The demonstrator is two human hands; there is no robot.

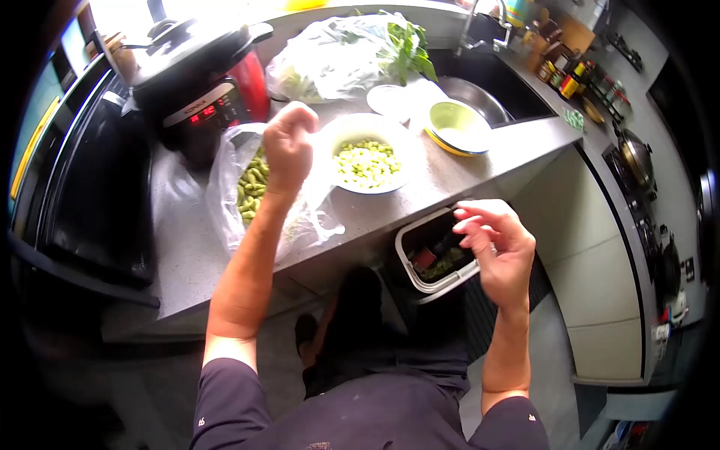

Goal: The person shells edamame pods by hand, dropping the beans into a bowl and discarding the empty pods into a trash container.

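My left hand (291,146) is raised between a clear plastic bag of green soybean pods (253,184) and a white bowl of shelled green beans (367,163). Its fingers are curled closed; whatever they may hold is hidden. Over the right side of a white-rimmed bin (437,287) hangs my right hand (501,247), fingers apart and slightly bent, with nothing visible in them. Dark and green scraps lie inside the bin, which stands against the front of the counter.
A pressure cooker (199,97) with a lit red display stands at the back left. Behind the bowls lies a plastic bag with leafy greens (409,46). Stacked bowls (459,126) sit beside the sink (517,90). A black appliance (97,187) occupies the left end.
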